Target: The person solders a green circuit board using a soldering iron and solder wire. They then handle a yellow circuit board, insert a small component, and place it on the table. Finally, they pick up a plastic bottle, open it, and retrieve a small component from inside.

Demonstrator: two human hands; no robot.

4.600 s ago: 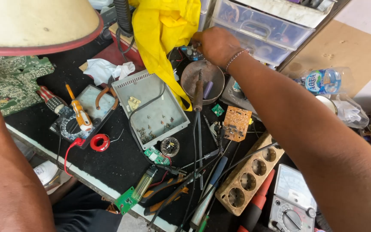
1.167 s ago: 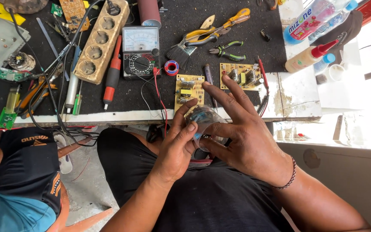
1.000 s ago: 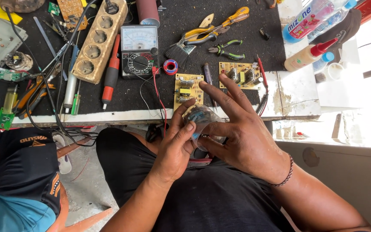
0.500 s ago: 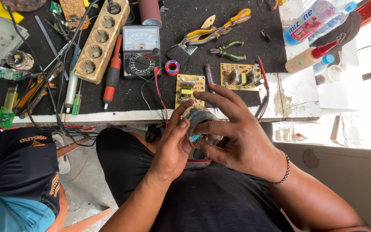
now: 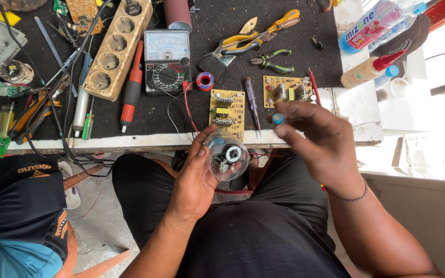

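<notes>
Left hand point(image 5: 194, 180) cupped a clear round housing point(image 5: 226, 155); right hand point(image 5: 318, 141) pinched a small blue part point(image 5: 278, 119) above the surface point(image 5: 305, 135) edge.

Left hand point(image 5: 194, 180) sat low over the lap, palm up and cupped, fingers curled round a clear round part, thumb along its upper left edge. Left forearm ran down to the bottom edge, bare. Right hand point(image 5: 318, 139) was raised higher and apart from the left, back of hand to the camera, fingers loosely bent. Thumb and index pinched a small blue piece at the tips. Right wrist wore a thin dark band; right forearm ran to the lower right corner.
</notes>
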